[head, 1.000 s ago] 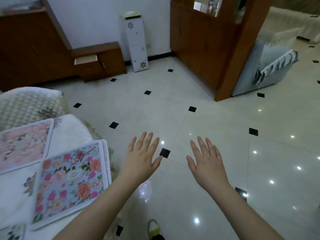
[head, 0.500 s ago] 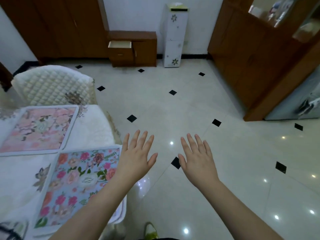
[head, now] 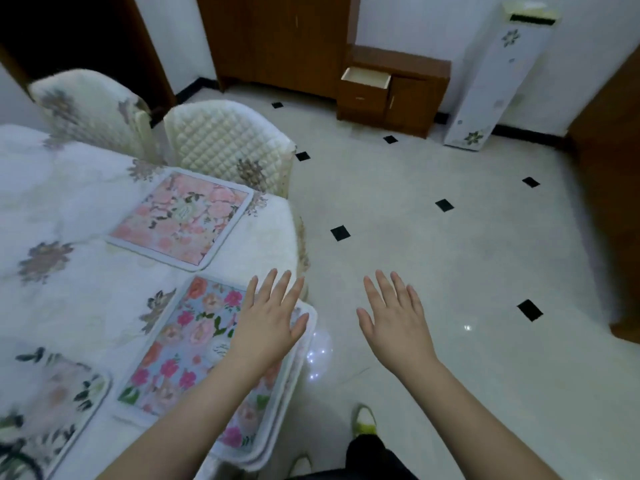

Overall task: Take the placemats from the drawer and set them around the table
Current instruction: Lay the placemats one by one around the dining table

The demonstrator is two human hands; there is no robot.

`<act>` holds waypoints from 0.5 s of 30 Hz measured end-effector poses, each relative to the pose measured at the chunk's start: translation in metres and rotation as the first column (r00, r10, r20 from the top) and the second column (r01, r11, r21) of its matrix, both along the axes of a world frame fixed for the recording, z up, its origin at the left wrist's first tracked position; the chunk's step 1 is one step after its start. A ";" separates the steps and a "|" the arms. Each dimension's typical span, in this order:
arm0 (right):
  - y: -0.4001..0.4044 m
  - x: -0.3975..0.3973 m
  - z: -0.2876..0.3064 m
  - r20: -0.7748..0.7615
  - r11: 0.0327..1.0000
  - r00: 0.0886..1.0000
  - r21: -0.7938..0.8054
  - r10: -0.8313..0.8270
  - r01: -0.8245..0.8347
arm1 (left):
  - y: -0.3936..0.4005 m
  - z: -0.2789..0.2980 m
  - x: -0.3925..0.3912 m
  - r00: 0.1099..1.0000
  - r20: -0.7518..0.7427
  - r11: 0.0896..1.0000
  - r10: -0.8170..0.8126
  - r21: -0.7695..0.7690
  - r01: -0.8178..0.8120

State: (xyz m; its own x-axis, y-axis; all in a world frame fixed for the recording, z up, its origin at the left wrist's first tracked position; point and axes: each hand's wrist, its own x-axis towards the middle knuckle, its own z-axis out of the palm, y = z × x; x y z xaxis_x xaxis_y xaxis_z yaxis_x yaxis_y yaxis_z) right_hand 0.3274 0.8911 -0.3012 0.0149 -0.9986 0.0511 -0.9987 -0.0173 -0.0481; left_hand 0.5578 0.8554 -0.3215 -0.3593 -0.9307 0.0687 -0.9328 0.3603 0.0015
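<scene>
Three floral placemats lie on the white-clothed table [head: 69,209]. A pink one [head: 180,220] sits near the far corner, a blue one with pink roses [head: 187,344] overhangs the near edge, and a white one with dark leaves [head: 52,403] lies at the lower left. My left hand [head: 270,320] hovers flat over the blue placemat's right side with fingers straight, holding nothing. My right hand [head: 394,320] is spread open over the floor beside the table, also empty. The drawer [head: 365,77] of the low wooden cabinet [head: 412,98] at the back stands pulled open.
Two quilted white chairs [head: 225,140] [head: 90,105] stand at the table's far side. A tall white floral cabinet [head: 491,81] leans by the back wall. Wooden furniture [head: 609,188] lines the right. Glossy tiled floor [head: 433,254] spreads between table and drawer.
The view has swung left, so the table fills more of the frame and a third placemat shows. My left hand now hangs over the blue placemat instead of the floor. Both hands stay open.
</scene>
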 end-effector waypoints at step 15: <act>-0.119 0.045 -0.012 0.110 0.809 0.820 0.131 0.562 -0.572 | 0.024 -0.006 0.030 0.788 0.022 0.784 0.615 0.093 -0.614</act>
State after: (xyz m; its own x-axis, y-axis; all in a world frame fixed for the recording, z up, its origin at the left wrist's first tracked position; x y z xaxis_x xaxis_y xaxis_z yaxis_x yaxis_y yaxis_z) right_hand 0.3721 0.7722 -0.3134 0.5831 -0.8086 -0.0784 -0.8080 -0.5672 -0.1592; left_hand 0.5876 0.8790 -0.3273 0.2913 -0.9563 -0.0259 -0.9564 -0.2917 0.0146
